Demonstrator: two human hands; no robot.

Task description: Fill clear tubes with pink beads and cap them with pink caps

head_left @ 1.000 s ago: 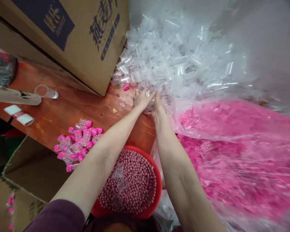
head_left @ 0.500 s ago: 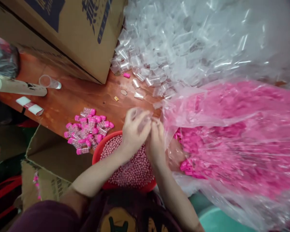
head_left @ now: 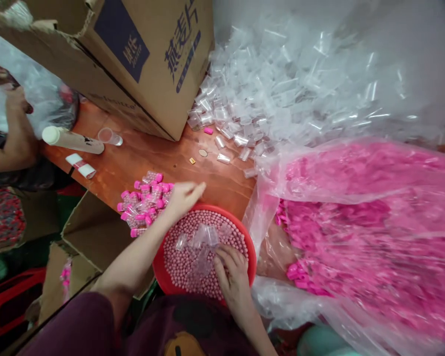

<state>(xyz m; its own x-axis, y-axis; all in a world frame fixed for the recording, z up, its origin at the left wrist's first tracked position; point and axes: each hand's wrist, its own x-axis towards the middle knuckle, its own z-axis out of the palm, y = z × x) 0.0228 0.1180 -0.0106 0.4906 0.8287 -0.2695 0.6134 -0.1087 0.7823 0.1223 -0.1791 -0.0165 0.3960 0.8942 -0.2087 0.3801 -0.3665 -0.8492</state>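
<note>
The right hand (head_left: 234, 282) lies in a red basin (head_left: 158, 264) of pink beads (head_left: 183, 269), its fingers (head_left: 226, 259) spread wide just beside a few clear plastic tubes (head_left: 202, 252). The left hand (head_left: 183, 198), fingers narrowly curled and apparently empty, hovers over the rim, near pink-capped tubes (head_left: 144, 205) on the desk (head_left: 207, 180).

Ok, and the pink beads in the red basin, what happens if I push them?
The pink beads look smooth and round, so they'd probably roll easily. Lying loose in the red basin, they'd likely shift, not hold shape.

The cardboard box (head_left: 152, 99) reads "燕麦片" in dark blue.
</note>
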